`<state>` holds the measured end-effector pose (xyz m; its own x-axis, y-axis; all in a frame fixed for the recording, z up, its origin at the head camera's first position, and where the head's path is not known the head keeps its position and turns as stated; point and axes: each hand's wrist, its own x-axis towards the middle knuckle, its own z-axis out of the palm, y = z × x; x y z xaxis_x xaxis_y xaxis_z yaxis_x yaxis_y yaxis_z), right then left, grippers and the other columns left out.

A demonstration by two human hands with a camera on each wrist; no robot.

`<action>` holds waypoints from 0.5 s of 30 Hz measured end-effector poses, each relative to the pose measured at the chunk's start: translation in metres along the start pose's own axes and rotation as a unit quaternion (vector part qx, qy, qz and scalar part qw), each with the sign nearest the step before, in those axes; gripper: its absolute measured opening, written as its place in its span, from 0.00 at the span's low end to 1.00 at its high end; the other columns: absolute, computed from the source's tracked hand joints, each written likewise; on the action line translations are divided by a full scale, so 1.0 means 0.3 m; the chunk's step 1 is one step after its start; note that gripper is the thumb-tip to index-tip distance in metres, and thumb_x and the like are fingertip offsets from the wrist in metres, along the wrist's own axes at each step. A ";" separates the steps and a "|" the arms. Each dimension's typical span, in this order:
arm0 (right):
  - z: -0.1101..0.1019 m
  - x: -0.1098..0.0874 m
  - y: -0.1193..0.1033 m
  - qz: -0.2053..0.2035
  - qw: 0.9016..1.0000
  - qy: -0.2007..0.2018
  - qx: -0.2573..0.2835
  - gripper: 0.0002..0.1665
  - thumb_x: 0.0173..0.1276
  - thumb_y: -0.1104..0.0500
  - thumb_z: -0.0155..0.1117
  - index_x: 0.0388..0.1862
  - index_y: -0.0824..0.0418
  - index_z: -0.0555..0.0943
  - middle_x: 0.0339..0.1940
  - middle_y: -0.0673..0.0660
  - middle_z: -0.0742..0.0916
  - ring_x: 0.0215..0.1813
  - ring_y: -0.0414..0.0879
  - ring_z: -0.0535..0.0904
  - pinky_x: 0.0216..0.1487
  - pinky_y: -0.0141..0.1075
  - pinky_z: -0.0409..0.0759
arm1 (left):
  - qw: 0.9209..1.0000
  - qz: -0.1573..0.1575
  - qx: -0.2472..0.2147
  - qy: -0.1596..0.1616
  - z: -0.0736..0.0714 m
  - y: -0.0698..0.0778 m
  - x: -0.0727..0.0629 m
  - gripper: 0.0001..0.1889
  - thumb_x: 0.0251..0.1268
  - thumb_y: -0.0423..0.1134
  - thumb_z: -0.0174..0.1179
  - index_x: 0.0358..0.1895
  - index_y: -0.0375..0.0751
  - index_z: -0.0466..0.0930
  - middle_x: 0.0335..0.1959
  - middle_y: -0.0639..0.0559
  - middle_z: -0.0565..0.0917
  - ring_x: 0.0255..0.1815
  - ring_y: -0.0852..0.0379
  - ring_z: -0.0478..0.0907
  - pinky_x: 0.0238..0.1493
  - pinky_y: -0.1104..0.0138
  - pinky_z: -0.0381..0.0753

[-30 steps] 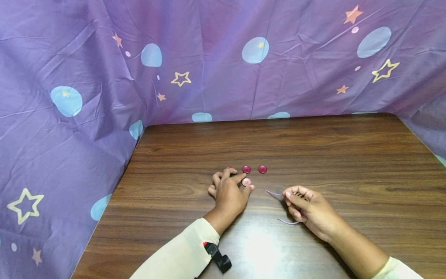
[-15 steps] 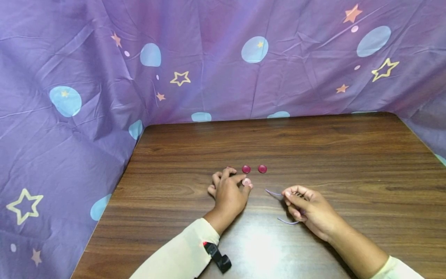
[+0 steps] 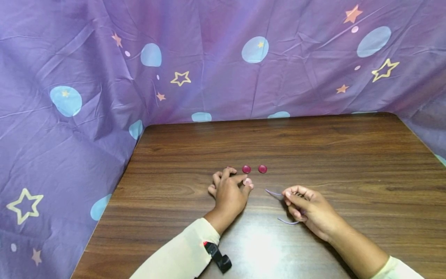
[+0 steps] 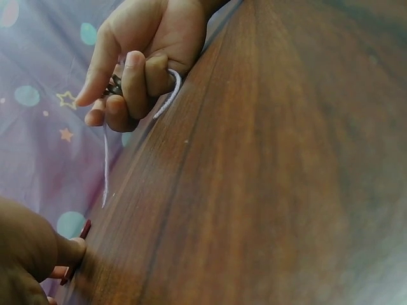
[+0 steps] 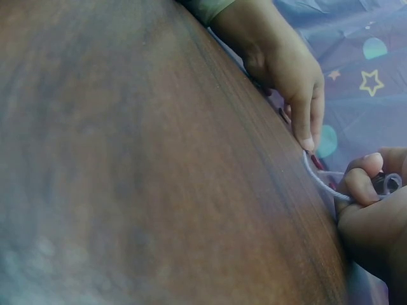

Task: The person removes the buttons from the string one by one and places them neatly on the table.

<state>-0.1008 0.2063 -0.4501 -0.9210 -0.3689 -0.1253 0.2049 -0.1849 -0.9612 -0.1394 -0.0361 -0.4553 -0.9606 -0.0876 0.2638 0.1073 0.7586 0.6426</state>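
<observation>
On the wooden table, my left hand [image 3: 230, 193] pinches a pink four-hole button [image 3: 247, 181] between thumb and index finger. In the left wrist view that button appears edge-on as a reddish disc. Two dark red buttons lie just beyond, one button [image 3: 246, 169] behind the pink one and another button [image 3: 263, 169] to its right. A third, mostly hidden, shows past my left fingers. My right hand [image 3: 311, 209] holds a thin purple cord [image 3: 273, 192], both ends sticking out leftward. Small dark pieces [image 4: 113, 86] in a row sit at the cord within the right hand's fingers.
The brown wooden table [image 3: 366, 155] reaches back to a purple curtain [image 3: 216, 46] printed with stars and blue shapes. A black strap [image 3: 217, 257] hangs from the left sleeve. Light glares off the tabletop between the forearms.
</observation>
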 end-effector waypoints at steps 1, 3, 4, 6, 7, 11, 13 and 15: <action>0.000 0.000 0.000 -0.001 1.000 -0.001 -0.001 0.09 0.87 0.61 0.55 0.49 0.57 0.84 0.34 0.43 0.83 0.25 0.33 0.73 0.26 0.41 0.49 | 1.000 -0.001 0.001 -0.002 0.000 -0.001 0.000 0.12 0.59 0.48 0.80 0.47 0.57 0.97 0.60 0.53 0.86 0.64 0.42 0.73 0.54 0.42 0.63; 0.000 0.000 0.001 -0.002 1.000 -0.002 -0.001 0.09 0.87 0.62 0.56 0.49 0.57 0.84 0.34 0.43 0.83 0.25 0.33 0.73 0.26 0.41 0.49 | 1.000 0.001 0.001 -0.002 0.002 -0.003 0.001 0.13 0.58 0.48 0.81 0.47 0.57 0.97 0.60 0.52 0.86 0.64 0.42 0.73 0.54 0.43 0.63; 0.000 0.000 0.001 -0.002 1.000 -0.003 -0.003 0.09 0.87 0.62 0.56 0.50 0.58 0.84 0.34 0.43 0.83 0.25 0.33 0.73 0.26 0.41 0.49 | 1.000 0.001 0.000 -0.002 0.001 -0.003 0.001 0.13 0.58 0.48 0.81 0.47 0.57 0.96 0.60 0.52 0.86 0.64 0.42 0.73 0.54 0.43 0.63; 0.000 -0.001 0.001 -0.001 1.000 -0.005 -0.005 0.08 0.87 0.62 0.56 0.50 0.57 0.83 0.34 0.44 0.83 0.25 0.33 0.73 0.26 0.41 0.50 | 1.000 0.003 -0.001 -0.001 -0.001 -0.003 0.000 0.15 0.57 0.48 0.81 0.48 0.56 0.96 0.60 0.52 0.86 0.64 0.42 0.73 0.53 0.43 0.64; 0.000 -0.001 0.002 -0.001 1.000 -0.005 -0.006 0.08 0.86 0.63 0.56 0.51 0.57 0.83 0.34 0.44 0.83 0.25 0.33 0.73 0.26 0.41 0.50 | 1.000 0.005 -0.002 -0.001 -0.002 -0.002 -0.001 0.15 0.56 0.48 0.82 0.48 0.56 0.96 0.60 0.52 0.86 0.64 0.42 0.73 0.53 0.43 0.64; 0.001 -0.003 0.001 0.004 1.000 -0.006 -0.010 0.09 0.84 0.66 0.58 0.53 0.55 0.83 0.30 0.44 0.82 0.25 0.34 0.73 0.25 0.40 0.51 | 1.000 0.007 -0.004 0.001 -0.006 0.000 -0.001 0.18 0.54 0.48 0.83 0.50 0.55 0.96 0.60 0.51 0.87 0.64 0.42 0.73 0.53 0.43 0.64; 0.001 -0.004 0.000 0.006 1.000 -0.005 -0.012 0.10 0.83 0.66 0.58 0.54 0.55 0.82 0.31 0.44 0.83 0.26 0.34 0.73 0.24 0.35 0.54 | 1.000 0.007 -0.004 0.001 -0.007 -0.001 -0.001 0.19 0.53 0.48 0.84 0.50 0.55 0.96 0.60 0.51 0.87 0.64 0.42 0.73 0.53 0.43 0.64; 0.000 -0.006 -0.002 0.007 1.000 -0.006 -0.011 0.10 0.83 0.67 0.58 0.56 0.56 0.79 0.33 0.44 0.83 0.27 0.34 0.74 0.24 0.30 0.60 | 1.000 0.009 -0.004 0.002 -0.007 -0.002 -0.001 0.19 0.52 0.48 0.84 0.50 0.55 0.96 0.60 0.52 0.87 0.64 0.42 0.74 0.53 0.43 0.64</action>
<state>-0.0993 0.2071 -0.4494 -0.9142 -0.3815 -0.1365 0.2106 -0.1597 -0.9644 -0.1386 -0.0377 -0.4542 -0.9572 -0.0766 0.2791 0.1270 0.7553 0.6429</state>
